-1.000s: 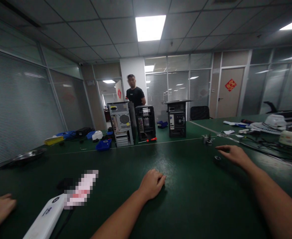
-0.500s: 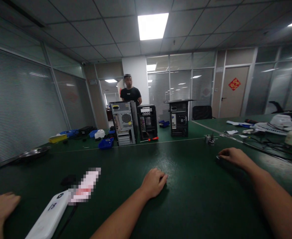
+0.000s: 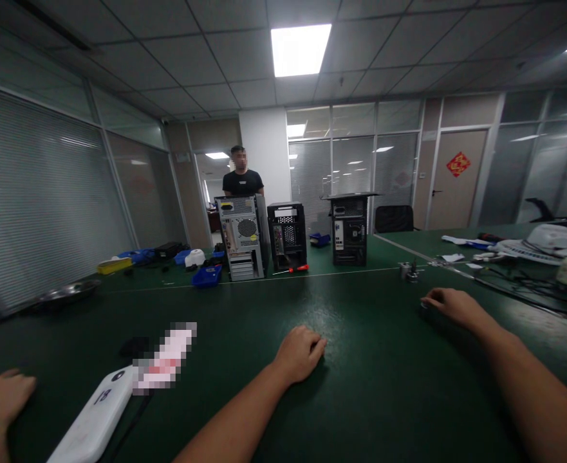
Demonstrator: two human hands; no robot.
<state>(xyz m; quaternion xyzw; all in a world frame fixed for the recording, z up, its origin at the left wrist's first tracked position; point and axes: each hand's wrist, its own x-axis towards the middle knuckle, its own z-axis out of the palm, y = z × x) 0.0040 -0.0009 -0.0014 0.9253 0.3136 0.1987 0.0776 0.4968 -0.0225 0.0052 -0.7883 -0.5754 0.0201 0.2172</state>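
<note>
Your right hand (image 3: 450,306) is lowered to the green tabletop (image 3: 360,360), fingertips at a small metallic piece (image 3: 424,305) mostly hidden beneath them; you touch it, but I cannot tell whether you pinch it. Just beyond, small metal parts (image 3: 409,272) stand near the table seam. Your left hand (image 3: 300,352) rests on the table, fingers loosely curled; its palm is hidden, so I cannot tell whether it grips anything. To your left lies a white slab-shaped device (image 3: 92,418), near a co-worker's hand (image 3: 3,397). Ahead, three computer towers (image 3: 247,238) stand upright, a red-handled screwdriver (image 3: 298,269) beside the middle one.
</note>
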